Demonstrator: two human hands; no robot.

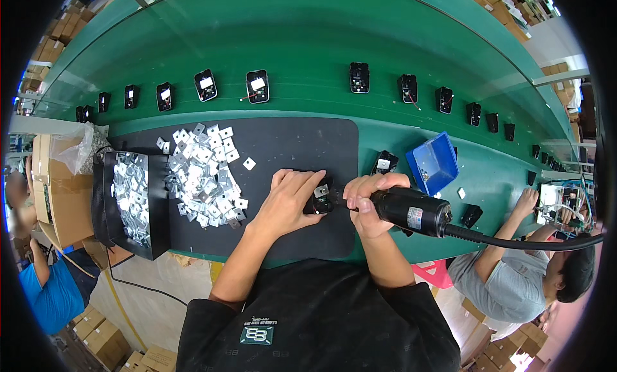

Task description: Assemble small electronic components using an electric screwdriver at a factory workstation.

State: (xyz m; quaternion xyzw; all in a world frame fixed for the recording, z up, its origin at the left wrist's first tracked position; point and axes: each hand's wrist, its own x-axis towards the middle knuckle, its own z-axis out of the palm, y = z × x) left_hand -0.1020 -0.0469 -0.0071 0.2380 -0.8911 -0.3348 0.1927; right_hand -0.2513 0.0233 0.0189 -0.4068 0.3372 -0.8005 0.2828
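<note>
Small black housing (321, 199) sits at mat center-right, a silvery plate seated on its top face; looks like 1 unit mid-fastening, not finished as far as I can judge. Left hand (287, 201) at 9 o'clock of it, palm down, fingers (302, 182) spread fairly flat and lightly curled over the housing's left edge, pinning it to the black mat (289, 140). Right hand (367, 201) at 3 o'clock, fist closed tight around the black electric screwdriver (408, 211), tip pointed at the housing from the right; tip contact hidden by fingers, can't tell if bit is seated. Cable (527, 242) runs off toward 3–4 o'clock. Work left: big loose pile of metal plates (202, 179) at 9 o'clock on the mat, plus a black tray (132, 201) full of more plates further out at 9. Another black housing (384, 162) lies at 1 o'clock, beside a blue bin (432, 161). Row of black units (257, 86) rides the green conveyor (308, 44) at 12, spaced apart; whether those are done units I can't tell. Co-worker's hand (528, 201) at far 3 o'clock, separate station.
</note>
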